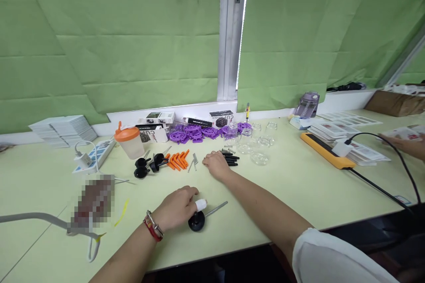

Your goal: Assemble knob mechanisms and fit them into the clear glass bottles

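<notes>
My left hand (177, 208), with a white wrap on its thumb, rests over the table. Its fingers are apart, and the thumb lies at the top of a black round base (197, 221) with a threaded metal rod (216, 208) sticking out to the right. Farther out, my right hand (216, 164) reaches down to the tabletop with bent, slightly parted fingers; nothing shows in them. Just right of it lie black rods (231, 158) and small springs (228, 148). To its left are metal screws (195, 159) and orange angled pieces (178, 159).
Purple plastic parts (192, 132), clear cups (256, 135) and cup holder boxes (222, 119) line the back. More black bases (141, 172) and an orange-lidded cup (131, 142) stand left. A yellow-black power strip (327, 150) lies right, near another person's hand (407, 146). A grey hose-like bar (40, 216) crosses front left.
</notes>
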Tool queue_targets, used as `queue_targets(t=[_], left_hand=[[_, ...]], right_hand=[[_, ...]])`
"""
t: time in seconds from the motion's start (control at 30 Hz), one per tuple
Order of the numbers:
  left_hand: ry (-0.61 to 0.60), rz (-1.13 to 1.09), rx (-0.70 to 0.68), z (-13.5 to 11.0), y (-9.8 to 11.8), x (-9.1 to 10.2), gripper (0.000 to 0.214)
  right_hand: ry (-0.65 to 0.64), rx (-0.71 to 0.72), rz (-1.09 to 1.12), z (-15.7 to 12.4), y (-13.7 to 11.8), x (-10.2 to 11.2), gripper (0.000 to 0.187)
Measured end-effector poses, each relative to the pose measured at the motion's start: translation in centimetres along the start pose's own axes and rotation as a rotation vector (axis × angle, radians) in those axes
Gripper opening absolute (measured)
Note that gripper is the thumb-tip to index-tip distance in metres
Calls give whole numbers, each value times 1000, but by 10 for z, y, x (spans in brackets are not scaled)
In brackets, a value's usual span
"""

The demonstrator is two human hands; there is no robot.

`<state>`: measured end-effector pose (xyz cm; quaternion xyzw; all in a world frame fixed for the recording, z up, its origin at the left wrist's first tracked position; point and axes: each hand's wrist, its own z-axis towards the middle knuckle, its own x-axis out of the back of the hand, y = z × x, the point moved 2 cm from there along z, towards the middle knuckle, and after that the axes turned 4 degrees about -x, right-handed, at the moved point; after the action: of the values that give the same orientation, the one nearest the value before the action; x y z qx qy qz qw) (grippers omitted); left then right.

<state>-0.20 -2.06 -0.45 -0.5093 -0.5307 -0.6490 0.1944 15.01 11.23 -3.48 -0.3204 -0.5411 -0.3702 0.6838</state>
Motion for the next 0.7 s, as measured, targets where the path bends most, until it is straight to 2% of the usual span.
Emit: queue_targets(t=[0.17, 0.33, 0.4, 0.5, 0.6, 0.7], left_hand=[[38, -14, -5, -7, 6, 0, 39], [203, -327, 1, -32, 4, 4, 51], [222, -337, -85, -45, 11, -6, 49], [280, -215, -57, -56, 25, -28, 66], [341, -195, 4, -51, 32, -45, 42], [372, -338, 65, -39, 25, -44, 36]], right_hand=[[-25, -2, 40, -1, -3, -3, 23], [-65, 1, 68, -5, -5, -2, 19], [-75, 14, 75, -7, -6, -1, 16], [-92, 35, 84, -10, -8, 3, 13], [-116, 57, 114, -16, -7, 7, 9], [-116, 33, 213, -25, 0, 12, 9]])
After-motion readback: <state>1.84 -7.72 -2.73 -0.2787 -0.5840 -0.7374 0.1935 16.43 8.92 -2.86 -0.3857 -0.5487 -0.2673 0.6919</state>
